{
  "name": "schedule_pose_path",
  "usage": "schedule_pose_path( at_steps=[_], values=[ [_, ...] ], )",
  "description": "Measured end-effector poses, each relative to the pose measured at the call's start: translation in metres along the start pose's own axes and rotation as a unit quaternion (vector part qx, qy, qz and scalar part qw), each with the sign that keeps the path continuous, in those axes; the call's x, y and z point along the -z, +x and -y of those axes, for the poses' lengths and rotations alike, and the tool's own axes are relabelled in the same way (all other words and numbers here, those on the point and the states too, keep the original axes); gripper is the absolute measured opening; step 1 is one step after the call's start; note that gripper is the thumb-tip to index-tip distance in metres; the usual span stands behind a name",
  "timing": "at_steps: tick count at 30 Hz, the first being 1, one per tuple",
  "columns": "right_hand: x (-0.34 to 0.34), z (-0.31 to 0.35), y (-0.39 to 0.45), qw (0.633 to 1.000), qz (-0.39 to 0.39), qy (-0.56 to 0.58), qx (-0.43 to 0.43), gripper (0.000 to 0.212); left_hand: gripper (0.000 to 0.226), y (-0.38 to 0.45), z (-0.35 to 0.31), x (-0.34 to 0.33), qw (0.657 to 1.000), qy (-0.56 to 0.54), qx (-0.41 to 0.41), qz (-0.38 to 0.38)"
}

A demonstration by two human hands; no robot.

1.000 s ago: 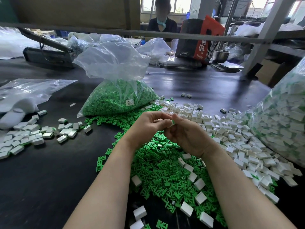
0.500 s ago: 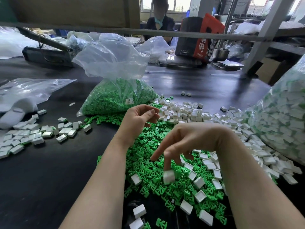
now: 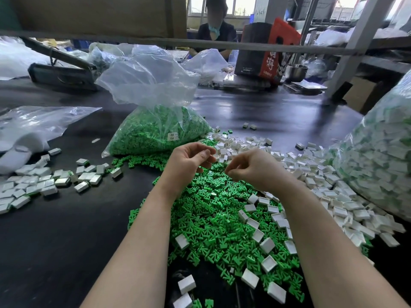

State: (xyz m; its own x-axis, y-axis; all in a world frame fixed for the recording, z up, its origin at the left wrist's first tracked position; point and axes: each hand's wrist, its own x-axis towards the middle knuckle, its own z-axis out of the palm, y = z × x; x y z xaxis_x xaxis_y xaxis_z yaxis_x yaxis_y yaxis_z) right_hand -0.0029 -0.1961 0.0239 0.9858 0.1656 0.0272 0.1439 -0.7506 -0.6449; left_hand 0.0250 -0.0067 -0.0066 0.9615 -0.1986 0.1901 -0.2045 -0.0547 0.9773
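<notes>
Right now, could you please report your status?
Left hand, right hand curled, contents unclear. Both over green pieces, white cases scattered around.

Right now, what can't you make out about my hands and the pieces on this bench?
Head view only:
- Right hand: whether it pinches a piece; its own curled fingers hide it.
- Left hand: anything between thumb and fingers is too small to tell.
- Label on the green-parts bag: too small to read.
- White-parts bag: cut off by the right edge.
</notes>
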Motion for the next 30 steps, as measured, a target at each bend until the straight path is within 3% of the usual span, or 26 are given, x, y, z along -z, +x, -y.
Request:
schedule_pose_path(
  at_steps=[10,12,15,18,24,28,30],
  values=[
    [0.0,-0.013,0.002,0.979,-0.109,-0.16,-0.055,0.008,0.017,0.0,-0.001,0.0,1.0,0.007,0.002,0.004],
    [-0.004,-0.018,0.004,0.965,-0.125,-0.216,-0.078,0.023,0.017,0.0,-0.001,0.0,1.0,0.008,0.004,0.004],
    [-0.007,-0.024,0.004,0.944,-0.098,-0.275,-0.156,0.049,0.017,0.0,-0.002,-0.001,1.0,0.013,0.006,0.005],
    [-0.009,-0.027,0.005,0.933,-0.057,-0.296,-0.199,0.055,0.016,-0.001,-0.003,-0.002,1.0,0.016,0.012,0.008],
    [-0.01,-0.029,0.006,0.936,-0.113,-0.289,-0.165,0.03,0.017,-0.001,-0.003,-0.006,0.999,0.043,0.017,0.022],
    [-0.012,-0.03,0.005,0.942,-0.076,-0.267,-0.188,0.069,0.016,-0.001,-0.003,-0.005,0.998,0.049,0.015,0.026],
    [-0.014,-0.032,0.006,0.947,-0.057,-0.266,-0.172,0.064,0.016,-0.001,-0.003,-0.007,0.998,0.05,0.014,0.03]
  ],
)
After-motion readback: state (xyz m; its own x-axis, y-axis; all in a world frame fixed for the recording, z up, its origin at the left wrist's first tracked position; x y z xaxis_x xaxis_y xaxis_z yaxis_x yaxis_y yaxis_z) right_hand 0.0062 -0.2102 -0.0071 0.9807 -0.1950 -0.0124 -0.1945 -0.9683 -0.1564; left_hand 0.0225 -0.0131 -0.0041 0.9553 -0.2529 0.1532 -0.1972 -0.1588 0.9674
